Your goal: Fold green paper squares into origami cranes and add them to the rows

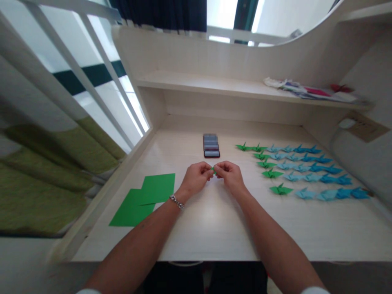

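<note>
Between my two hands, over the middle of the desk, is a small folded piece of green paper [214,169], mostly covered by my fingers. My left hand [197,176] pinches its left side, with a chain bracelet on the wrist. On the other side my right hand [229,174] grips it between thumb and fingers. Two flat green paper sheets [159,188] lie overlapping to the left of my left hand. To the right of my right hand stand rows of folded paper cranes, with green cranes [272,174] at the left ends and blue cranes [335,179] further right.
A phone [211,145] lies just beyond my hands. At the back runs a raised shelf [208,83] with papers and bags [315,90] at its right. A curtain [45,155] and white railing border the left. A cable plugs into the right wall's outlet [364,126].
</note>
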### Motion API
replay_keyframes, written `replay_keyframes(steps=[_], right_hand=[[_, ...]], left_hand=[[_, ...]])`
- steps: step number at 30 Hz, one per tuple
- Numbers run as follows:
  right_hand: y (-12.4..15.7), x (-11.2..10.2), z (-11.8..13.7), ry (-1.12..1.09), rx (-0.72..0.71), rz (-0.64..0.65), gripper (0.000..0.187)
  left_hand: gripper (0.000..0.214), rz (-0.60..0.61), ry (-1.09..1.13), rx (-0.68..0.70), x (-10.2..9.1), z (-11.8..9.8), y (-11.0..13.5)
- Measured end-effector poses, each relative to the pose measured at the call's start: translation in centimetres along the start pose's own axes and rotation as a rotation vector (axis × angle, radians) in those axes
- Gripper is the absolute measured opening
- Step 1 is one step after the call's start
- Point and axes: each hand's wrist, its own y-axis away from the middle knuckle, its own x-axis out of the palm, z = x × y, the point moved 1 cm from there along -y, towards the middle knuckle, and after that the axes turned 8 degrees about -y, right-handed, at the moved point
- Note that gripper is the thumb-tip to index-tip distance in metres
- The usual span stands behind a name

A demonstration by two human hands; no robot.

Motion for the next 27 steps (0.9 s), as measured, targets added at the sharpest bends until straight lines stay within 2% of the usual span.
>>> replay_keyframes(steps=[3,5,10,15,22,27], right_hand=[[0.0,-0.4,0.1,0.039,0.05,0.08,0.021],[0.0,-0.6,0.1,0.067,0.057,0.093,0.023],[-0.2,-0.9,-0.2,0.027,0.051,0.054,0.03],[0.1,-0.3,-0.1,-0.084,0.095,0.085,0.032],[0.4,0.3,0.3,-0.16,0.054,0.064,0.03],[0.2,0.2,-0.1,-0.218,0.095,0.038,0.03]], left_hand=[[0.008,-0.028,-0.176,0.049,-0.8,0.0,0.1],[0.009,-0.045,-0.188,0.065,-0.9,0.1,0.1],[0.026,-0.157,0.134,-0.033,-0.7,0.9,-0.5],[0.038,-0.24,0.409,-0.113,-0.7,1.3,-0.9],[0.026,-0.147,0.384,-0.054,0.1,1.1,-0.7],[0.026,-0.107,0.369,-0.049,0.1,0.7,-0.5]])
